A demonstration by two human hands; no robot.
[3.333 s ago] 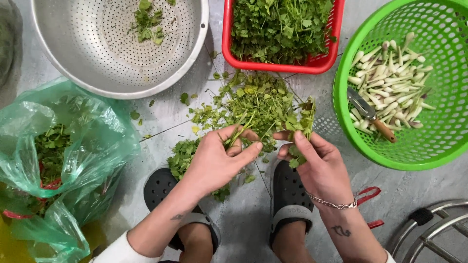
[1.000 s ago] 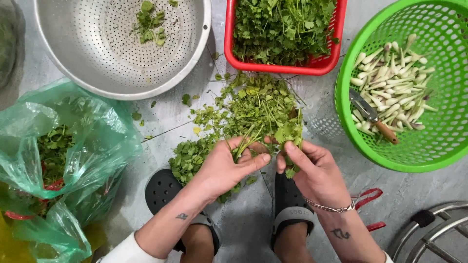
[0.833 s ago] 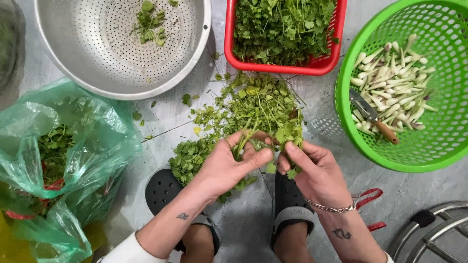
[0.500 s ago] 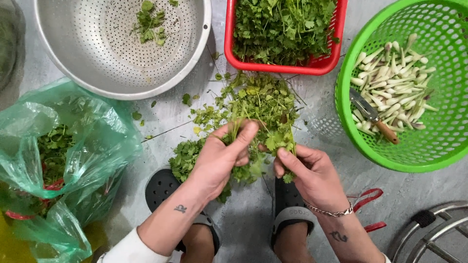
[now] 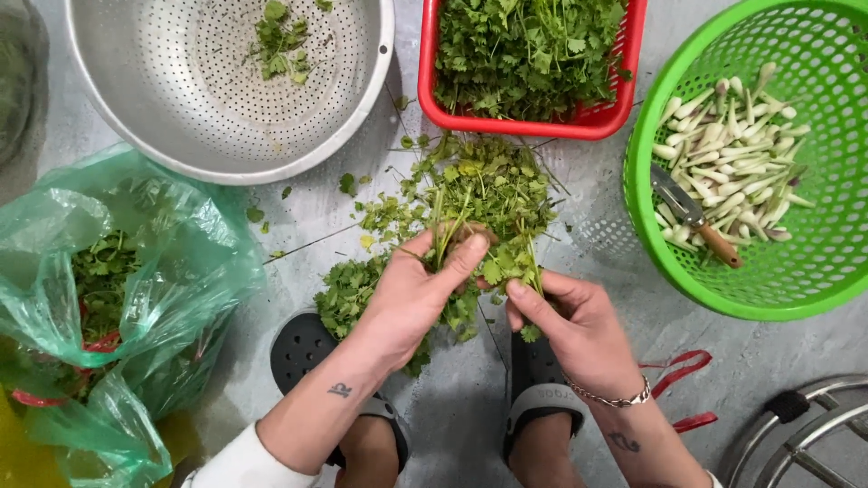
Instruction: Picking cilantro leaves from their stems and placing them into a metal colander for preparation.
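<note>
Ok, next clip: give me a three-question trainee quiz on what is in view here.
1. True or false: the left hand grips a bunch of herbs.
2. Which container holds the knife? A: metal colander B: red basket C: green basket
3. What does the green plastic bag on the floor hold?

Key:
1. True; the right hand pinches stems beside it.
2. C, among white bulbs.
3. Leafy green herbs.

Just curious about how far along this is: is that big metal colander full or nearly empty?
Nearly empty. The metal colander holds only a small clump of green leaves near its far side; the rest of its perforated bottom is bare.
</note>
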